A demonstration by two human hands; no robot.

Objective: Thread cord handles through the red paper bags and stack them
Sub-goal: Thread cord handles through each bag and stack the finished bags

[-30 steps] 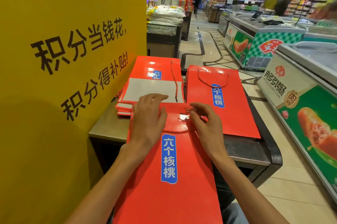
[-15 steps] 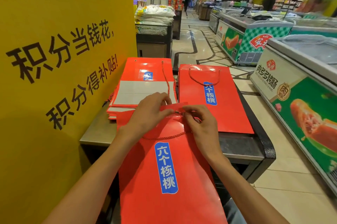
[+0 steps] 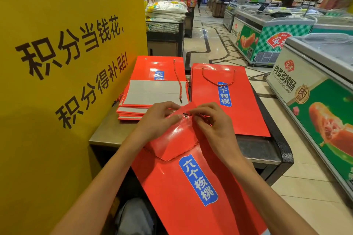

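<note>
A flat red paper bag (image 3: 191, 192) with a blue label lies tilted in front of me, its top edge lifted off the table. My left hand (image 3: 158, 122) pinches that top edge beside a metal eyelet. My right hand (image 3: 214, 129) pinches the black tip of a red cord (image 3: 172, 158) at the eyelet; the rest of the cord loops across the bag's face. Behind on the left is a stack of red bags (image 3: 152, 89) with a loose cord (image 3: 178, 81) on top. To the right lies a stack of red bags with a cord handle (image 3: 227, 101).
The bags rest on a metal table (image 3: 107, 131) with a dark rim. A yellow signboard (image 3: 57, 62) stands close on the left. Chest freezers (image 3: 315, 91) line the right side across a tiled aisle. A display of white sacks (image 3: 166, 11) stands behind.
The bag's top edge has been lifted and bent up, and the bag has swung to a tilt. My right hand has brought the cord tip to the eyelet.
</note>
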